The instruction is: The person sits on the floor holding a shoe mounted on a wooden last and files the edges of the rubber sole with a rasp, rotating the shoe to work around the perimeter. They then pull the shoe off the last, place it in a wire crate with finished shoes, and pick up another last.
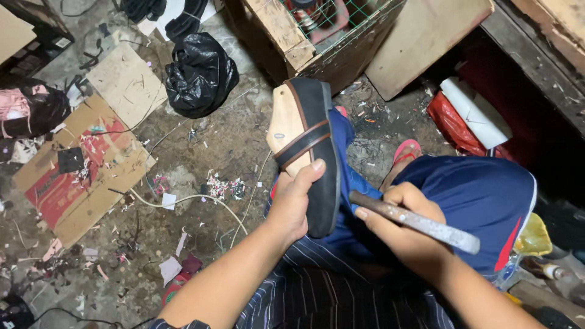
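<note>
Everything here is placed off the shoe (317, 152), a black-soled sandal on a pale wooden form, standing upright in the middle of the view above the person's lap.

Far to the left of the shoe there's a flattened cardboard box (73, 176) with red print lying on the dirty floor, with paper scraps scattered all over it. Up and to the left of the shoe sits a knotted black plastic bag (200, 74). A pale cord (189, 198) curls across the floor just left of the shoe, below the bag.

The left hand (294, 202) is wrapped around the lower end of the shoe, thumb pressed on the black sole edge, so it's closed and gripping it. A dark strap with brown trim crosses the wooden form just above that hand.

Right of the shoe, the right hand (399, 226) is closed around a worn metal tool (414, 220). It looks like a hammer handle or a rod, but the head isn't visible, so can't tell which. It sits over the blue shorts (481, 195).

Up and right of the shoe, a foot in a pink flip-flop (406, 152) shows, and past that a red plastic bag (452, 127). Directly above the shoe is a wooden crate (317, 36) with wire mesh.
</note>
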`<act>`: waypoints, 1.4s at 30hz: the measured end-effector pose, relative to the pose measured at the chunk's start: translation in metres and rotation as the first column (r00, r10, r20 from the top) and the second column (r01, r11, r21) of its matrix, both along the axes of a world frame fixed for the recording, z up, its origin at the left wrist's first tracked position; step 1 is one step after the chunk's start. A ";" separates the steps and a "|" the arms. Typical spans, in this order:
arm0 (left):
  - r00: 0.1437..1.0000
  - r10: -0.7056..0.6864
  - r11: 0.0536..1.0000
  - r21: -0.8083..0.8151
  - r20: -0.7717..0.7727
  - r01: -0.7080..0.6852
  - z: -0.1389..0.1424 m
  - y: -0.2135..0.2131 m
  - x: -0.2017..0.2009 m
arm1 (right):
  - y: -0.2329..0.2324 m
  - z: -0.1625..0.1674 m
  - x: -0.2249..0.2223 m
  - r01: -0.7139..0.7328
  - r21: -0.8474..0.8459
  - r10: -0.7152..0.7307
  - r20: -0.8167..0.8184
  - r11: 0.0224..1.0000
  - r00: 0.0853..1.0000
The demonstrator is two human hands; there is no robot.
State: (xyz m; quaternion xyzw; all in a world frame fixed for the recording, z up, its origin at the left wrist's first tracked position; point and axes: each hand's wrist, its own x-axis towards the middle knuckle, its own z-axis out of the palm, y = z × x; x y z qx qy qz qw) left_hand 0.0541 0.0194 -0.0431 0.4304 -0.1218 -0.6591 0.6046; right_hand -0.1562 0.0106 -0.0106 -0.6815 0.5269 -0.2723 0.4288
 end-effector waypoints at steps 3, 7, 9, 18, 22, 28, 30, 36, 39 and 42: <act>0.999 -0.015 1.000 -0.009 0.042 0.016 0.005 -0.001 -0.003 | -0.007 -0.001 0.003 -0.028 0.045 0.027 0.037 0.999 0.999; 0.999 -0.018 0.997 -0.072 0.041 0.021 0.010 -0.003 -0.001 | -0.009 -0.004 0.012 -0.081 0.014 0.080 0.058 0.997 0.995; 0.982 -0.044 0.995 -0.081 0.183 0.060 0.009 -0.007 0.003 | -0.010 -0.007 0.017 -0.107 -0.021 0.108 0.042 0.994 0.993; 0.914 -0.006 0.996 -0.080 0.406 0.043 0.012 -0.029 0.010 | -0.042 -0.003 0.029 -0.229 -0.139 0.215 -0.105 0.964 0.971; 0.988 0.025 0.999 -0.032 0.153 -0.020 0.016 -0.027 0.008 | -0.038 -0.004 0.026 -0.150 0.021 0.150 -0.008 0.988 0.989; 0.977 0.037 0.997 -0.080 0.208 -0.021 0.009 -0.024 0.007 | -0.014 -0.011 0.029 -0.073 0.123 0.056 0.139 0.990 0.989; 0.950 0.031 0.995 -0.102 0.310 0.001 0.007 -0.028 0.008 | -0.017 -0.008 0.035 -0.070 0.059 0.067 0.053 0.996 0.996; 0.942 0.089 0.994 0.030 0.322 -0.104 0.009 -0.044 0.012 | -0.048 0.006 0.043 -0.141 0.025 0.141 0.000 0.990 0.990; 0.982 0.086 0.985 0.134 0.168 -0.109 0.011 -0.038 0.009 | -0.045 0.006 0.036 -0.130 0.156 0.124 0.047 0.979 0.991; 0.983 0.091 0.983 0.144 0.160 -0.115 0.008 -0.034 0.007 | -0.028 0.000 0.031 -0.125 0.134 0.112 0.105 0.983 0.988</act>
